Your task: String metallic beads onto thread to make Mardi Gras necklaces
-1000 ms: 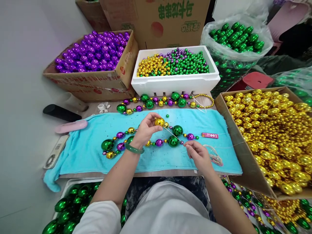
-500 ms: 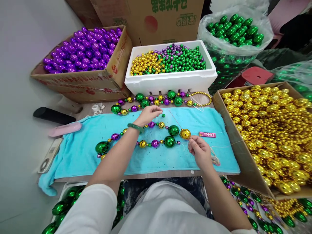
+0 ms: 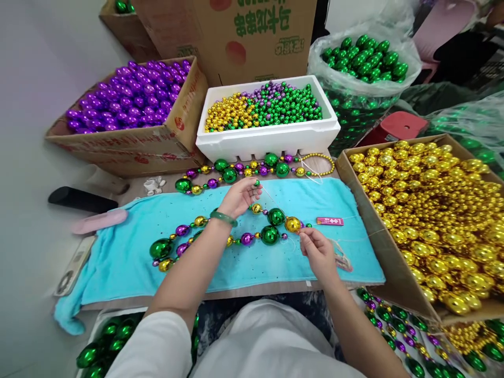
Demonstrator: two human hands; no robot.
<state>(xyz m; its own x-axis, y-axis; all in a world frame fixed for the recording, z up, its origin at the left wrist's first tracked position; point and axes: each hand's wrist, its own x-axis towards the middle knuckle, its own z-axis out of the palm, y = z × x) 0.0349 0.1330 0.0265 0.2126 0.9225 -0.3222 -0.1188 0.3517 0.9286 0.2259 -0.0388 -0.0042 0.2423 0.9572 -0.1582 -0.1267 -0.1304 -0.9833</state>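
Observation:
My left hand (image 3: 242,197) pinches a small green bead (image 3: 256,183) between its fingertips above the towel. A fine beading needle (image 3: 273,200) slants up and left from a large gold bead (image 3: 292,224) toward these fingers. My right hand (image 3: 318,251) is closed at the lower right edge of the gold bead, apparently on the needle's other end; its fingertips hide the grip. Beneath my left arm lies a looped strand of purple, gold and green beads, with two large green beads (image 3: 270,235) at its right end. A jade-green bangle (image 3: 223,217) circles my left wrist.
A blue towel (image 3: 244,273) covers the tabletop. Behind it lie a finished-looking bead necklace (image 3: 282,169) and a white foam box (image 3: 271,137) of small beads. Cardboard boxes hold purple beads (image 3: 129,97) and gold beads (image 3: 429,210). A pink tag (image 3: 329,221) lies near my right hand.
My left hand let go of the gold bead, which moved right to my right fingertips on the needle. The small green bead, loose on the towel before, is now in my left fingers.

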